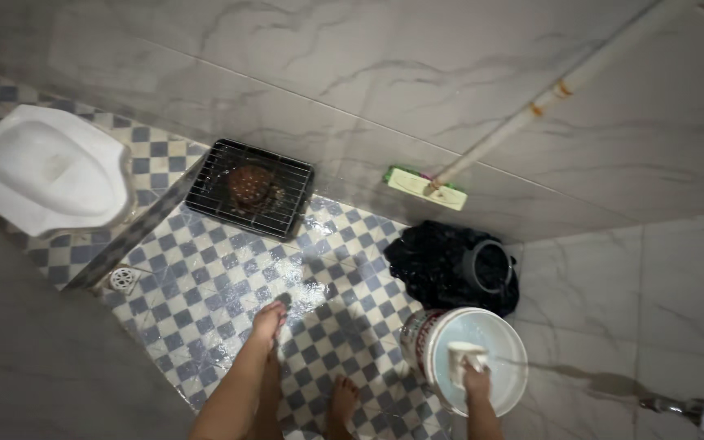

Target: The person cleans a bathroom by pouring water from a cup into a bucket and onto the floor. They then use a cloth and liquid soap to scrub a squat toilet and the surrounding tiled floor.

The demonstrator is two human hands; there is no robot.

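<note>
1. A small white scoop cup [464,358] is held inside the white bucket [466,358], at the water surface; judged from this, filling of the cup is under way and nothing has yet been lifted out.
2. The cup is gripped by the right hand [476,378], whose fingers are clamped around its near side, over the bucket's middle.
3. The left hand [269,319] is seen well to the left of the bucket, empty, its fingers loosely together above the wet checkered floor [205,293].
4. Just behind the bucket a black bag with a grey pot [454,265] is found; beyond it a green brush with a long handle [425,187] is leaned on the wall.
5. Far left of the bucket a black wire rack [250,189] with brown residue is laid, apparently still dirty, with a white squat toilet [42,167] further left.
</note>
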